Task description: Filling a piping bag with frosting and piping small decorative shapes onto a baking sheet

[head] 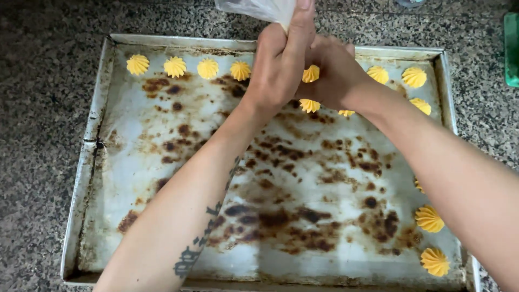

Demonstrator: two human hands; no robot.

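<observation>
Both hands are pressed together over the far part of the tray. The left hand squeezes the top of the clear bag. The right hand wraps around it lower down. Yellow swirls sit just left of the hands, and more lie under the right arm.

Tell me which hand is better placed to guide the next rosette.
Right, probably. The right hand sits low beside the nearest rosette, while the left hand grips the piping bag higher up.
</observation>
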